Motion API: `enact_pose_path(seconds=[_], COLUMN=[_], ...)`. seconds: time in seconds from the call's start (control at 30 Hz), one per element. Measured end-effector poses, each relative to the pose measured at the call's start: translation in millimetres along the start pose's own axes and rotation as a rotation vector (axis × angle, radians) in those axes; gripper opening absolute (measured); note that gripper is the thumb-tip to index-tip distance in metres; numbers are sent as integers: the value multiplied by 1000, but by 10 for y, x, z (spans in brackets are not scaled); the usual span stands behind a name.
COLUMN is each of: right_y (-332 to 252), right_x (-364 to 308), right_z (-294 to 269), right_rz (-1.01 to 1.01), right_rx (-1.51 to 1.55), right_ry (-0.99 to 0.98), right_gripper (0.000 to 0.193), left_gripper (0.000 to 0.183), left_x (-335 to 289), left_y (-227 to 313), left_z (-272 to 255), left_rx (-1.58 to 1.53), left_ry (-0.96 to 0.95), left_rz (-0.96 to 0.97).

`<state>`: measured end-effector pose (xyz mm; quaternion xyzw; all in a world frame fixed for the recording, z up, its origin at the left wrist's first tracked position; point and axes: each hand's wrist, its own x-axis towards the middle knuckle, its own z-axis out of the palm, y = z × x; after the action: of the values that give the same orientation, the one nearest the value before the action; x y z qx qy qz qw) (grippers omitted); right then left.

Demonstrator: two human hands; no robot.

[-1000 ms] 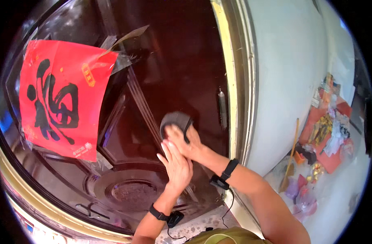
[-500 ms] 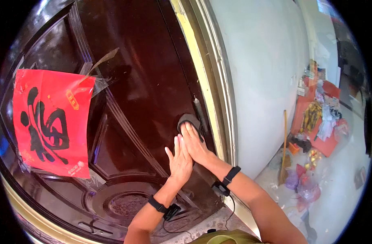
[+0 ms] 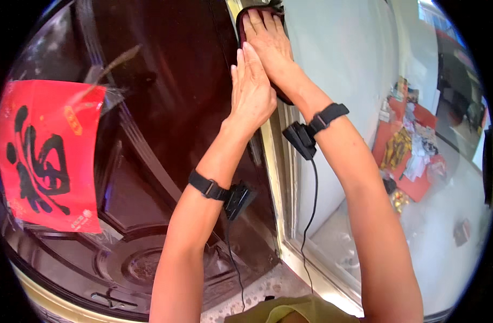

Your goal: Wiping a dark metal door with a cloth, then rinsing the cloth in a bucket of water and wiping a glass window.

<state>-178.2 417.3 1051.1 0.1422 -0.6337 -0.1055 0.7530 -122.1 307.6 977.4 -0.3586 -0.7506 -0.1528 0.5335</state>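
A square red paper poster with a large black brush character (image 3: 46,156) hangs on the left of the glossy dark brown panelled door (image 3: 165,81), with torn clear tape at its upper corner. To its right, the left hand (image 3: 250,89) lies flat against the door's edge, fingers straight and pressed together, thumb tucked beside the palm. A black wrist strap with a small black box (image 3: 225,191) sits on that forearm. Just beside it and higher, the right hand (image 3: 268,40) presses flat, fingers together, on a dark cloth pad with a reddish rim (image 3: 257,12) that lies over the cream door frame (image 3: 281,161) near the top. Far right, a heap of red and gold paper packages (image 3: 411,156) lies on the pale floor against the white wall (image 3: 338,59).
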Motion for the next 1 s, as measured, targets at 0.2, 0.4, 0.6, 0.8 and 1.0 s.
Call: enact_pose_path(seconds=[0.2, 0.4, 0.6, 0.8, 1.0], right_y=[-564, -1158, -875, -630, -926], right_x=[-1735, -2994, -3460, -1482, -2375], right_z=[-143, -856, -776, -388, -581], right_rz=[495, 684, 585, 114, 70], right_rx=[773, 928, 623, 259, 344], right_ry=[-302, -489, -628, -280, -458], right_gripper=[48, 38, 40, 59, 53], left_gripper=[89, 96, 100, 92, 93], left_x=[-1396, -2864, -2602, -1316, -2283], left_y=[419, 778, 947, 152, 393], left_z=[704, 1163, 1179, 552, 1115], left_rx=[-386, -566, -846, -929, -897], left_ry=[-112, -216, -109, -86, -43], left_rz=[-191, -337, -277, -359, -453])
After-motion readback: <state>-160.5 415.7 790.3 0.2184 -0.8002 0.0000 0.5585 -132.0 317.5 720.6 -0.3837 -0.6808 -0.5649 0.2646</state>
